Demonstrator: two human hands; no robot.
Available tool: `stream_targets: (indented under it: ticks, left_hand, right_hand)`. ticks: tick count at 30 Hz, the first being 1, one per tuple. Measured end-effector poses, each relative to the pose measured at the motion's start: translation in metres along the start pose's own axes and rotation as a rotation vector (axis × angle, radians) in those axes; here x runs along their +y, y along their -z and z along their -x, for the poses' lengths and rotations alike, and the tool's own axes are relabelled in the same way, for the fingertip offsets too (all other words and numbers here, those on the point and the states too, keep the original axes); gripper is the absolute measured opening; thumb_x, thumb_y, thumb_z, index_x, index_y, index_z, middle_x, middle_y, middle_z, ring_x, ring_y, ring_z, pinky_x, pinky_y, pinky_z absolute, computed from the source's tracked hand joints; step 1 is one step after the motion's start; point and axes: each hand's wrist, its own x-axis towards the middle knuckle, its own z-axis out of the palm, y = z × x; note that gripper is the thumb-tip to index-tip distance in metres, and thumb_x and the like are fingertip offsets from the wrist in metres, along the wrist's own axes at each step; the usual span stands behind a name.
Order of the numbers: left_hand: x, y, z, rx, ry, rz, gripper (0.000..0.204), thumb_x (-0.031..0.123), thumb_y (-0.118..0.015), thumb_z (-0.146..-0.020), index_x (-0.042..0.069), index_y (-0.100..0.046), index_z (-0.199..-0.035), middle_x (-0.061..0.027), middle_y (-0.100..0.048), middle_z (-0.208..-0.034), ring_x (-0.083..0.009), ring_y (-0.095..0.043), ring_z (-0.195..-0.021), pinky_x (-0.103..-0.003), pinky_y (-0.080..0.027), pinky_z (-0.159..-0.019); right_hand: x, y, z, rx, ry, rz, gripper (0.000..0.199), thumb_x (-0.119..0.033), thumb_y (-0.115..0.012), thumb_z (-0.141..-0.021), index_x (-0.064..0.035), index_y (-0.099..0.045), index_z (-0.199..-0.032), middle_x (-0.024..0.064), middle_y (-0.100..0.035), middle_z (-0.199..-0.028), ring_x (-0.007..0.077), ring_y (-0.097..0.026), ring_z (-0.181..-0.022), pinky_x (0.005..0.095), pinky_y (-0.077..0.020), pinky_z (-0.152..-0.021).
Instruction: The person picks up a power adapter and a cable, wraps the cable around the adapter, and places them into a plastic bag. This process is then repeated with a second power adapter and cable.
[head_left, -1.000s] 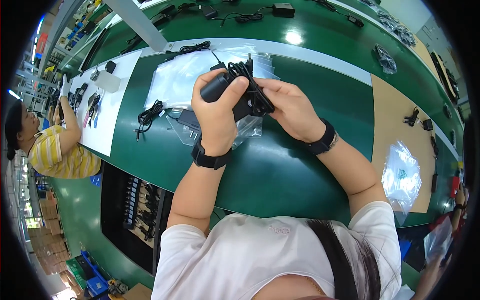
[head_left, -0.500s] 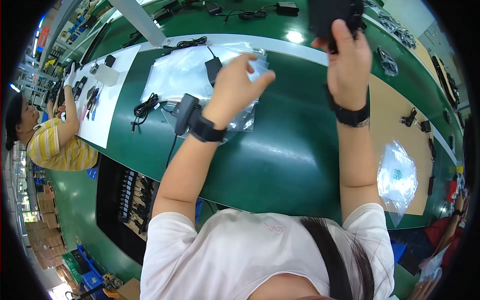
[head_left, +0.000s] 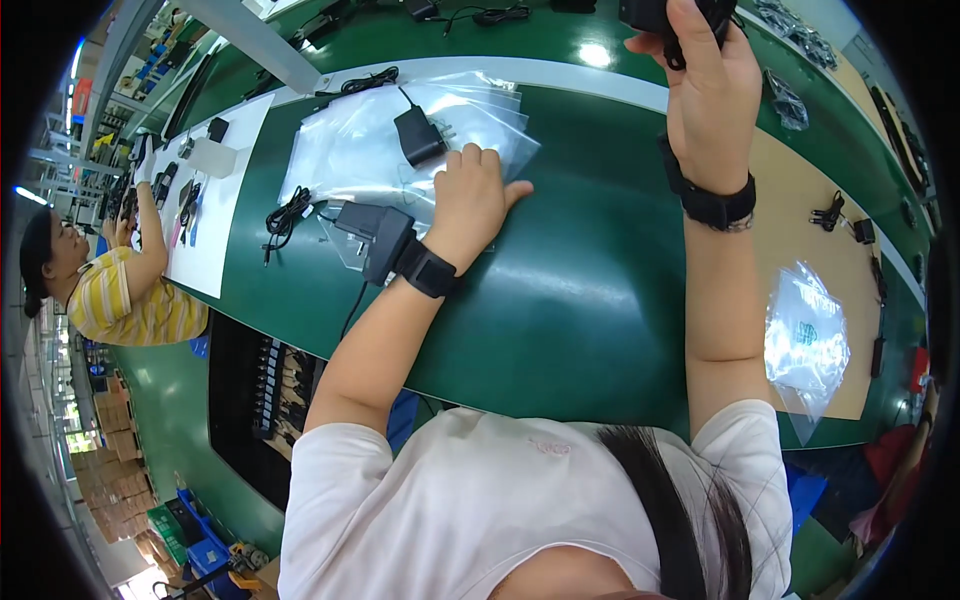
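My left hand [head_left: 470, 200] hovers over the near part of a stack of clear plastic bags [head_left: 335, 140], thumb stuck out and fingers partly bent, with nothing visible in it. Just beyond its fingertips a black plug-in power adapter [head_left: 419, 137] lies on the bags, prongs to the right. A black boxy device [head_left: 385, 245] sits against my left wrist strap; whether it is fastened there I cannot tell. At the top edge my right hand [head_left: 712, 110] grips a black power adapter [head_left: 690, 18], partly cut off by the frame.
A coiled black cable [head_left: 288, 215] lies left of the bags. On brown board [head_left: 860, 395] at right rest a clear bag [head_left: 808, 340] and small adapters. A metal post [head_left: 250, 40] stands at the far edge. A co-worker in yellow stripes [head_left: 130, 300] works at left.
My left hand has drawn back toward me and its fingers have bent, showing more of the adapter on the bags. My right hand has moved slightly farther away, still gripping its adapter.
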Motion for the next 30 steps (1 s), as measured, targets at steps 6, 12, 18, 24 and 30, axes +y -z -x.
stream_targets:
  ticks: [6,12,18,24,30]
  left_hand:
    - [-0.013,0.005,-0.007,0.016,0.227,0.204,0.022,0.020,-0.053,-0.084,0.000,-0.048,-0.077,-0.0200,-0.054,-0.067,-0.0385,-0.053,-0.065,-0.045,-0.042,-0.056]
    - [-0.029,0.052,-0.018,0.049,0.534,0.425,0.023,0.022,-0.058,-0.083,0.000,-0.050,-0.079,-0.0141,-0.055,-0.057,-0.0273,-0.057,-0.052,-0.036,-0.043,-0.049]
    - [-0.040,0.056,-0.003,-0.270,0.709,0.808,0.017,0.009,-0.055,-0.076,-0.004,-0.064,-0.081,-0.0105,-0.061,-0.064,-0.0141,-0.056,-0.054,-0.027,-0.045,-0.051]
    - [-0.040,0.053,0.000,-0.118,0.579,0.672,0.018,0.006,-0.050,-0.073,-0.004,-0.064,-0.081,-0.0163,-0.061,-0.065,-0.0238,-0.059,-0.058,-0.032,-0.046,-0.057]
    - [-0.008,0.058,-0.009,-0.182,0.533,0.507,0.020,0.017,-0.066,-0.069,-0.001,-0.057,-0.065,-0.0165,-0.057,-0.058,-0.0279,-0.056,-0.055,-0.034,-0.044,-0.054]
  right_hand:
    - [0.000,-0.004,-0.004,0.007,-0.022,-0.056,0.031,-0.027,-0.060,-0.084,0.0004,-0.055,-0.096,0.0036,-0.059,-0.080,0.0098,-0.055,-0.067,0.0223,-0.0454,-0.060]
    - [0.000,-0.001,-0.003,-0.003,-0.049,-0.065,0.030,-0.027,-0.060,-0.083,0.0005,-0.055,-0.093,0.0040,-0.058,-0.079,0.0099,-0.054,-0.065,0.0224,-0.0445,-0.059]
    - [0.030,-0.003,-0.004,-0.280,0.048,-0.460,0.026,-0.023,-0.060,-0.083,0.0007,-0.054,-0.092,0.0055,-0.058,-0.079,0.0135,-0.055,-0.066,0.0259,-0.0464,-0.061]
    - [0.028,-0.005,0.018,-0.238,-0.199,0.100,0.036,-0.024,-0.061,-0.082,0.0030,-0.050,-0.102,0.0063,-0.057,-0.085,0.0130,-0.056,-0.068,0.0248,-0.0490,-0.062]
    - [0.043,-0.007,0.055,-0.248,-0.668,-0.201,0.032,-0.024,-0.057,-0.085,0.0015,-0.049,-0.103,0.0072,-0.057,-0.089,0.0142,-0.057,-0.076,0.0306,-0.0511,-0.068]
